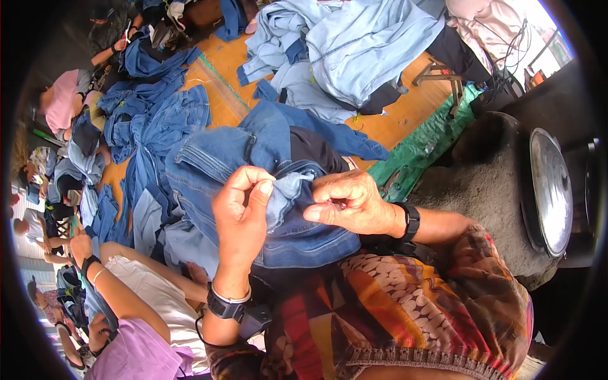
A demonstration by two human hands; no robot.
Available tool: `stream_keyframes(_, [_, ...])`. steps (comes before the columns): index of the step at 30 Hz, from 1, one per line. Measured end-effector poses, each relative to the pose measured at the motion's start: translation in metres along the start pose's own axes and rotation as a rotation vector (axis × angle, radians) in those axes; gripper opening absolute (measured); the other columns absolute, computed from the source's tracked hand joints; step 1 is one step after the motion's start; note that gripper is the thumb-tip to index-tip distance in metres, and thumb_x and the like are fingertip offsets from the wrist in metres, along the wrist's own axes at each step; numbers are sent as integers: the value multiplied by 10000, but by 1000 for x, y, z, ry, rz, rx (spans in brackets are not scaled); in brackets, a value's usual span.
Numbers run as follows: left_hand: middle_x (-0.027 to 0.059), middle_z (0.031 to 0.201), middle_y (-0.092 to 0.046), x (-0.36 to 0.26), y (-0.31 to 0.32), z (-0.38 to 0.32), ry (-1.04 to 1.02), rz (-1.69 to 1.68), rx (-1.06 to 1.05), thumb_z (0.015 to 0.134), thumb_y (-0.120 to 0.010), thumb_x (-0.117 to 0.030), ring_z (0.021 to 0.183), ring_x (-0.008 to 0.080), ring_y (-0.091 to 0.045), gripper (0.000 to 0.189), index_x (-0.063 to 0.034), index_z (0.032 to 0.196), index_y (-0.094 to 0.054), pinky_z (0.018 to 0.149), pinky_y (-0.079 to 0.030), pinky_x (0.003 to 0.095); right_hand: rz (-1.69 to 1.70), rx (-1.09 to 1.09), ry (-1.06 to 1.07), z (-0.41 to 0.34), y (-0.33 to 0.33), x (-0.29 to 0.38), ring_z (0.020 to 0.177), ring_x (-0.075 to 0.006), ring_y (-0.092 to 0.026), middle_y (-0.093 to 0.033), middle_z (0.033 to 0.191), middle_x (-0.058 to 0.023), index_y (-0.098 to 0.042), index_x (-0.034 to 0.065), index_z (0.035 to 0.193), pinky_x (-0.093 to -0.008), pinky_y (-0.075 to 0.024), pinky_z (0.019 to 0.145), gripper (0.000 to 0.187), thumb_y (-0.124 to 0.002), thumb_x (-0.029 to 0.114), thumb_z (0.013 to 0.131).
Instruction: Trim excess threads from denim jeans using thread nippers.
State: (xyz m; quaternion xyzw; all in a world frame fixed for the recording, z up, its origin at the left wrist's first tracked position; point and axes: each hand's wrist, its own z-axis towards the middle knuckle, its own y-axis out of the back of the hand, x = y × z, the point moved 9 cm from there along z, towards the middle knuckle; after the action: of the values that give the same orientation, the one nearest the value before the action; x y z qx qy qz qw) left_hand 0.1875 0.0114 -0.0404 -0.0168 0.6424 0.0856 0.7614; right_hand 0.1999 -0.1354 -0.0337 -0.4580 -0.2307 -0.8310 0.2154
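A blue denim garment (304, 251) lies bunched over my lap, its seams and a frayed lighter fold showing. Thumb and forefinger of my left hand (242, 209) pinch the raised edge of that pale fold (287, 190). Just across the fold is my right hand (349, 202), fingers curled and thumb pointing left. Something small and reddish shows between its fingers, too small to name; whether it grips anything is unclear. Dark lining fabric (313, 147) shows beyond the fold. Both wrists wear black bands.
Light-blue denim garments (370, 47) are heaped ahead on an orange-brown board (213, 47). More blue denim (156, 118) piles up at left. A person in a lilac top (137, 351) sits close on my left. At right are a clay-like stove (484, 204) and a metal lid (551, 190).
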Motion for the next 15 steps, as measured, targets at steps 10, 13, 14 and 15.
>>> stream_keyframes(10, [153,1027,-566,-58,30,-21,-471,109,-227,832,-513,-73,939,197,-514,128,17,886,-587,822,-381,311,376,-126,-315,0,5,-28,478,0,-432,-536,565,27,-551,42,660,-183,-325,416,226,-650,142,837])
stream_keyframes(13, [149,940,-581,-95,13,-39,-600,280,-131,788,-522,-93,899,236,-515,146,25,842,-589,828,-382,363,350,-110,-346,1,4,-27,481,-7,-421,-517,555,24,-540,38,660,-194,-319,418,236,-666,149,826])
stream_keyframes(14, [112,848,-609,-100,5,-39,-643,211,-83,746,-571,-33,784,240,-547,108,19,817,-633,726,-443,361,340,-100,-349,1,2,-26,487,-12,-407,-497,548,23,-531,35,660,-206,-313,423,243,-676,151,818])
stream_keyframes(15, [111,839,-608,-100,-6,-35,-627,271,-22,719,-584,17,763,242,-554,124,15,834,-630,705,-451,341,340,-99,-350,0,1,-28,487,-12,-407,-497,548,23,-531,35,660,-206,-313,423,243,-676,151,818])
